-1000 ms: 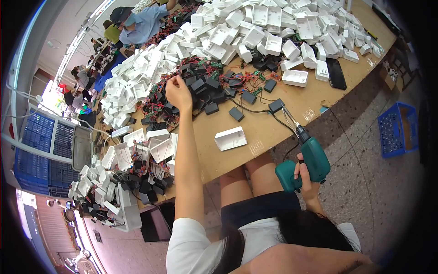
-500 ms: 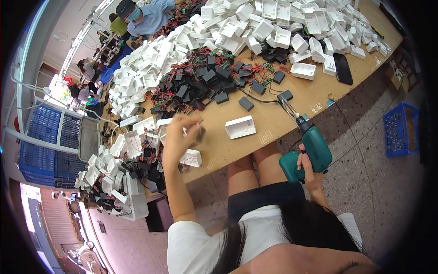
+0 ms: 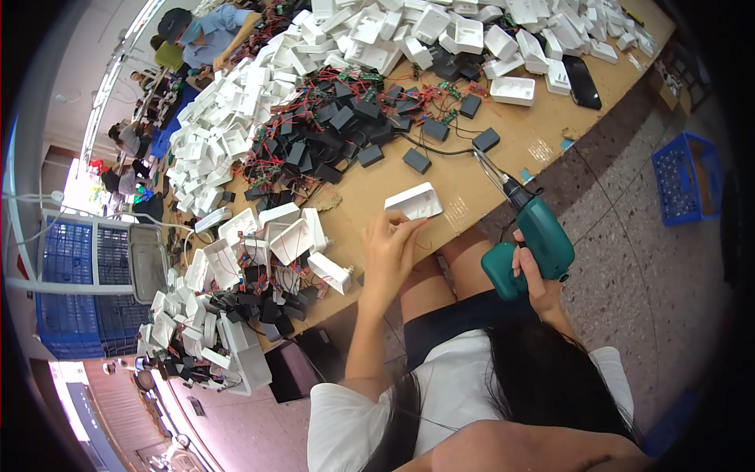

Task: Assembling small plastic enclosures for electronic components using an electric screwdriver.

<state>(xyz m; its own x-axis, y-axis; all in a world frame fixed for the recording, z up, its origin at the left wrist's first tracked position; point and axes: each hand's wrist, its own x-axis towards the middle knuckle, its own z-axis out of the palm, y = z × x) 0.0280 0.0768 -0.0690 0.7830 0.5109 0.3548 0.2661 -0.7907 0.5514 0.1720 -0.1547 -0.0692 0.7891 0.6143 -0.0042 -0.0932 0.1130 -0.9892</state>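
Observation:
A shallow white plastic box lies open side up near the table's front edge. At its near left corner is my left hand, thumb and fingers pinched together; what they hold, if anything, is too small to make out. My right hand is wrapped round the handle of a teal pistol-grip soldering gun. Its thin metal tip and feed tube point up and left, near a small black block on the table. More black blocks lie beyond the white box.
White boxes heap across the far table, before a pile of black blocks with red wires. Left are wired white boxes and a full bin. A phone lies far right; a blue crate stands on the floor. A co-worker sits far left.
My left hand has moved right, from the wired boxes on the left to the single white box. The right hand keeps its grip on the soldering gun. The view has shifted slightly.

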